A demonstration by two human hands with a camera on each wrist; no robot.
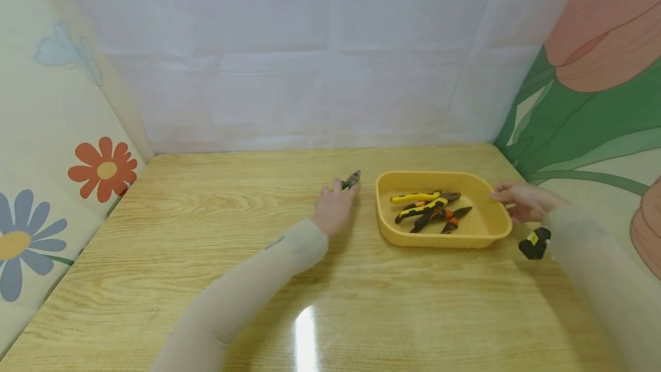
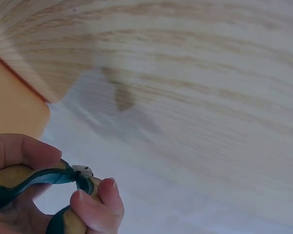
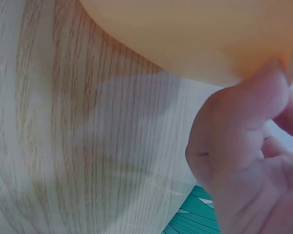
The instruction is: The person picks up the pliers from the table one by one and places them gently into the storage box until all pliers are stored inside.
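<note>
My left hand point(image 1: 334, 208) grips a pair of pliers point(image 1: 352, 179) left of the yellow tray. In the left wrist view the green and tan handles of these pliers point(image 2: 36, 178) stand spread, with thumb and fingers around them; the metal head is mostly hidden there. At the tray's right end, my right hand point(image 1: 524, 200) pinches the rim of the yellow tray point(image 1: 488, 240). The right wrist view has the thumb of this hand point(image 3: 239, 131) against the tray's wall point(image 3: 195, 39). Inside the tray lie yellow-and-black pliers point(image 1: 420, 205) and orange-and-black pliers point(image 1: 449, 218), partly overlapping.
A small black object with a yellow patch point(image 1: 535, 243) is beside the right sleeve; its kind is unclear. The wood-grain table point(image 1: 206, 211) meets a white cloth backdrop point(image 1: 289, 96) behind, with flower-printed panels on both sides.
</note>
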